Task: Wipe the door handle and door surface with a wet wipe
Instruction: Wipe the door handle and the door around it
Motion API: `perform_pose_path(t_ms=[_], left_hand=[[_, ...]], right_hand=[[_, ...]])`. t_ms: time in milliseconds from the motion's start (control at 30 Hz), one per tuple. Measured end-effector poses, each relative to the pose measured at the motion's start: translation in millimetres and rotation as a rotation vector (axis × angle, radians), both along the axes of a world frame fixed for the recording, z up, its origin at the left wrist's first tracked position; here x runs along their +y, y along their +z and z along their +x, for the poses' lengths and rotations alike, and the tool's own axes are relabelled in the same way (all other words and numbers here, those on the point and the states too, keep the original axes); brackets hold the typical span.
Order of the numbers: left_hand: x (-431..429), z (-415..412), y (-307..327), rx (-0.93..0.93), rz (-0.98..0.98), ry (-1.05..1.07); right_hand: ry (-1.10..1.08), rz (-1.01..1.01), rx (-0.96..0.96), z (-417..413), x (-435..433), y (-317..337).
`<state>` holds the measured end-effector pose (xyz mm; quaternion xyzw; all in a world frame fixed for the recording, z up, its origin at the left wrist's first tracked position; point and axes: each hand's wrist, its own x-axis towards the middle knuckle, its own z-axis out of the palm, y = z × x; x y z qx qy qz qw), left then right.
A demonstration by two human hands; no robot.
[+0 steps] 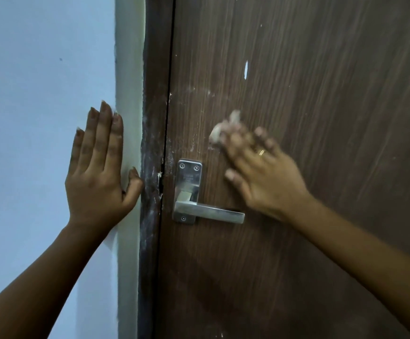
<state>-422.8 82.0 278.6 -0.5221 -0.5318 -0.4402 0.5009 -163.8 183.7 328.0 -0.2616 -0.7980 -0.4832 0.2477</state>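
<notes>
Left hand (96, 172) flat, palm forward, fingers (106, 133) straight, close together, pointing up; thumb (134, 182) angled out to right. Left forearm bare, rising from lower left. Right hand (260, 172) raised, motion-blurred, fingers spread and bent forward, thumb pointing left. Gold ring (262, 152) on one finger. Right forearm bare, entering from lower right.

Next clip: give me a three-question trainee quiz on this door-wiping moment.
1. True or false: the left hand rests flat on the wall.
2. Where is the wet wipe? A) on the door handle B) under the right hand on the door, above the door handle C) on the floor
3. Fill in: white smudges show along the door's ____ edge.

Key: 1 true; 2 B; 3 latch-side (left).
</notes>
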Motion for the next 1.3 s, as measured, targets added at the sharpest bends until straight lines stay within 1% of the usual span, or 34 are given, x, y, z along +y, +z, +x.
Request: perform_pose_path(t_ms=[67, 100, 133, 167, 267, 300, 333, 400, 500, 533, 567, 600, 700, 733, 767, 800, 900, 933, 967, 1000, 1033, 1133, 1167, 1200, 1233, 1300], left_hand=[[0.2, 0.3, -0.1, 0.005, 0.006, 0.001], [0.2, 0.1, -0.4, 0.007, 0.007, 0.003], [0.4, 0.1, -0.9, 0.010, 0.008, 0.008], [0.7, 0.0, -1.4, 0.015, 0.009, 0.012], [0.4, -0.3, 0.3, 0.014, 0.003, 0.014], [-0.2, -0.3, 0.7, 0.010, -0.004, 0.013], [-0.7, 0.2, 0.6, 0.006, -0.010, 0.012], [-1.1, 1.0, 0.7, 0.001, -0.014, 0.011], [-1.3, 1.0, 0.8, -0.002, -0.010, 0.008], [-1.2, 0.8, 0.3, -0.004, -0.007, 0.007], [-1.0, 1.0, 0.0, -0.005, -0.006, 0.005], [-0.7, 1.1, -0.3, -0.005, -0.004, 0.002], [-0.8, 1.1, 0.3, 0.000, -0.012, 0.001], [-1.2, 0.9, 0.3, 0.001, -0.013, 0.001], [-1.5, 1.0, 0.3, 0.000, -0.014, -0.001], [-1.6, 1.0, 0.3, -0.002, -0.015, -0.003], [-1.4, 0.4, 0.2, -0.010, -0.016, -0.006], [-1.0, 0.4, 0.0, -0.011, -0.016, -0.006], [-0.9, 0.3, -0.5, -0.010, -0.015, -0.006], [-0.4, 0.0, -0.7, -0.008, -0.012, -0.008], [0.3, -0.2, -0.7, -0.005, -0.011, -0.011], [1.8, -1.0, -1.4, -0.006, -0.010, -0.014], [1.6, -1.1, -1.7, -0.006, -0.013, -0.016], [1.4, -1.1, -1.4, -0.005, -0.013, -0.018], [1.2, -1.3, -0.9, 0.000, -0.010, -0.016], [1.3, -1.6, -0.4, 0.012, -0.008, -0.011]], right_hand=[[0.011, -0.030, -0.241, 14.1, -3.0, -24.2], [-0.005, -0.029, -0.307, 26.5, -4.6, -27.1], [-0.010, -0.011, -0.315, 37.4, -2.7, -22.9], [-0.019, 0.016, -0.262, 43.0, 0.6, -14.6], [-0.077, 0.054, 0.032, 25.0, 3.3, 25.4], [-0.076, 0.055, 0.073, 11.0, 1.6, 32.4], [-0.055, 0.059, 0.061, -1.4, -0.1, 32.0], [-0.009, 0.050, -0.100, -10.4, -1.2, 14.0], [0.020, 0.014, -0.369, 16.1, -1.5, -17.5], [0.014, 0.022, -0.412, 27.0, -0.6, -17.2], [-0.002, 0.049, -0.413, 34.7, 2.4, -11.9], [-0.022, 0.077, -0.365, 37.1, 5.7, -2.7], [-0.069, 0.095, -0.070, 18.7, 8.7, 28.9], [-0.066, 0.088, -0.003, 9.3, 7.2, 30.4], [-0.053, 0.085, 0.013, 4.3, 6.2, 24.0], [-0.036, 0.068, -0.033, 4.9, 5.5, 9.8], [0.009, -0.037, -0.362, 37.6, 1.8, -51.4], [-0.003, -0.055, -0.459, 52.2, -0.8, -62.0], [-0.020, -0.052, -0.505, 64.3, 0.3, -64.8], [-0.030, -0.048, -0.480, 71.6, 3.9, -60.2], [-0.040, -0.050, -0.371, 75.1, 8.6, -50.3], [-0.120, -0.040, 0.187, 65.3, 18.7, -8.7], [-0.126, -0.041, 0.325, 56.1, 18.3, -4.1], [-0.114, -0.045, 0.372, 47.0, 15.7, -9.2], [-0.088, -0.075, 0.326, 40.8, 11.8, -24.6], [-0.037, -0.149, 0.035, 47.2, 5.8, -75.8]])
